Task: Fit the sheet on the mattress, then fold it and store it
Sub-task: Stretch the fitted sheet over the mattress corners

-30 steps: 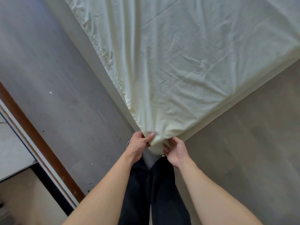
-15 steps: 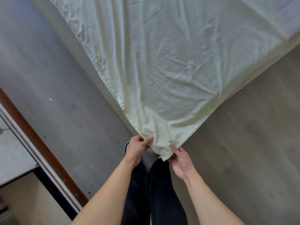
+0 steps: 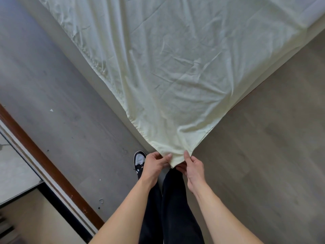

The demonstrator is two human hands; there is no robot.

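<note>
A pale yellow sheet (image 3: 175, 59) is spread flat over the top of the mattress (image 3: 58, 32). It is soft and full of small wrinkles. A gathered, crinkly hem is seen along its left edge. The near corner is pulled out into a point past the corner of the mattress. A strip of the mattress side is seen bare.

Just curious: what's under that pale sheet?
The sheet hides nearly everything beneath; only the mattress shows as a pale side strip along its left edge. Its top is covered.
</note>
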